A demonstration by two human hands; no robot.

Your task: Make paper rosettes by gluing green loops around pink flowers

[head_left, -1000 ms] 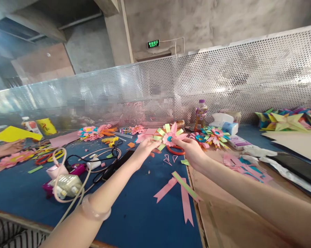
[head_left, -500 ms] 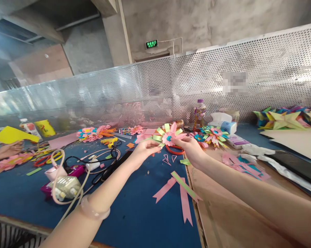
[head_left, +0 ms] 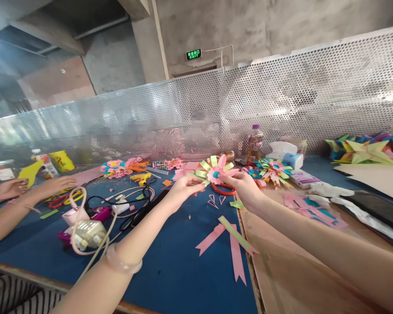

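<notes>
Between my two hands is a paper flower (head_left: 213, 175) with pink and light-green petals and a blue-and-pink middle. My left hand (head_left: 187, 188) pinches its left edge by a green petal. My right hand (head_left: 244, 185) grips its right side, thumb over the pink petals. Just beneath the flower, the red-orange handles of scissors (head_left: 223, 189) show; the rest is hidden. Small folded pink paper loops (head_left: 212, 201) lie below. Nearer to me are notched pink paper strips (head_left: 237, 257) and a green-and-pink strip (head_left: 236, 233).
Finished paper flowers (head_left: 272, 172) lie right of my hands, near a drink bottle (head_left: 255, 146) and tissue pack (head_left: 293, 160). Cables with a power strip (head_left: 87, 235) and a yellow glue gun (head_left: 140, 179) lie left. A co-worker's hands (head_left: 57, 185) are at far left.
At far left, the co-worker's second arm has come into view, and the yellow paper there has moved and turned. My hands still hold the flower in nearly the same place.
</notes>
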